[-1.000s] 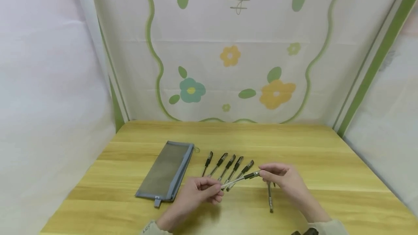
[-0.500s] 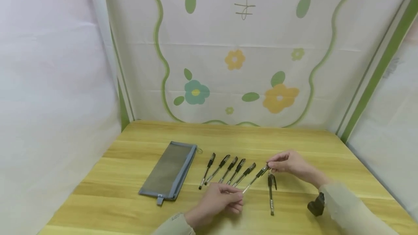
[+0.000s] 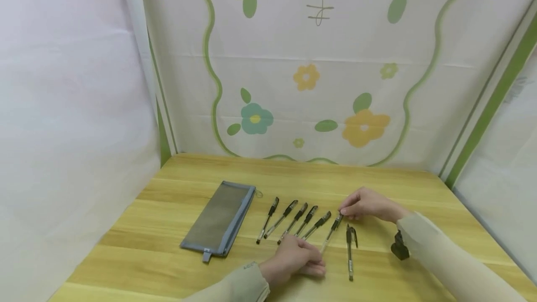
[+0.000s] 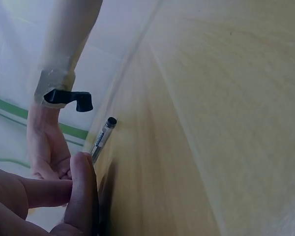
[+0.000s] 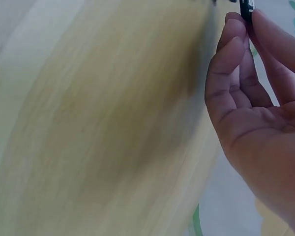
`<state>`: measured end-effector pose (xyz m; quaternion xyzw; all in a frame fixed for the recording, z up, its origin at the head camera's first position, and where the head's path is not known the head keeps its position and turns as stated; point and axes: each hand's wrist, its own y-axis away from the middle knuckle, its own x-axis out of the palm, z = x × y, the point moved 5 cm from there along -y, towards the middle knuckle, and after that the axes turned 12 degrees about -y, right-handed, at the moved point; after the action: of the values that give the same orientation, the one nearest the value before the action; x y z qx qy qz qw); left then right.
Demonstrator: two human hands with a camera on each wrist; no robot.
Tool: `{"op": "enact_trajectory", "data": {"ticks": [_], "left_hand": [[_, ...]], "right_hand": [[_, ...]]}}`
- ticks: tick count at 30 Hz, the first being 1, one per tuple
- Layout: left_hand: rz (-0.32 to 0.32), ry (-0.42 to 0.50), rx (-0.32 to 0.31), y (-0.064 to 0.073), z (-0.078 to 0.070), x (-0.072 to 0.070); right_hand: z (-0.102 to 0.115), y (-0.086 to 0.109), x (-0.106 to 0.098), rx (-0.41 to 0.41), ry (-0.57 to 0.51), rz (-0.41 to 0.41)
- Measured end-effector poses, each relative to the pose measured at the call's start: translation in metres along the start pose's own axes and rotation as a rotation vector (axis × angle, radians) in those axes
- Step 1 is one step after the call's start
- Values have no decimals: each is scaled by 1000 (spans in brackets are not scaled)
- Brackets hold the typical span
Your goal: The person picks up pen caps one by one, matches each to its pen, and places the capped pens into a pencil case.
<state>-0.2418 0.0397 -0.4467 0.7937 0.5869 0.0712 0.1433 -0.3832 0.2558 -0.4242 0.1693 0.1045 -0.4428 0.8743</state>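
A clear-barrelled gel pen (image 3: 331, 234) with a black grip slants between the two hands, low over the wooden table. My right hand (image 3: 368, 203) pinches its capped upper end between thumb and fingertips; the pen's dark end (image 5: 247, 9) shows at the top of the right wrist view. At the lower end, my left hand (image 3: 295, 257) has its thumb and finger closed together at the tip. In the left wrist view these fingers (image 4: 81, 187) hide the held pen. To the right lies a similar pen (image 3: 350, 255), a dark clip-like piece beside its top.
Several similar pens (image 3: 289, 213) lie in a slanting row left of the held one. Farther left is a grey-blue mesh zip pouch (image 3: 218, 220). A black wrist device (image 3: 400, 246) hangs under the right sleeve. Flower-printed cloth (image 3: 310, 111) walls the table's back.
Both hands have moved right with the pen, away from the row, and lowered it. The pen has turned from nearly level to a steeper slant. The head view has shifted slightly.
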Motion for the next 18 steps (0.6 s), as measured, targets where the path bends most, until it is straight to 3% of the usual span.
{"op": "enact_trajectory", "data": {"ticks": [11, 18], "left_hand": [[-26, -79, -35, -1, 0, 5], [-12, -30, -13, -5, -1, 9]], "right_hand": [[4, -10, 7, 3, 114, -22], [6, -10, 8, -36, 154, -3]]}}
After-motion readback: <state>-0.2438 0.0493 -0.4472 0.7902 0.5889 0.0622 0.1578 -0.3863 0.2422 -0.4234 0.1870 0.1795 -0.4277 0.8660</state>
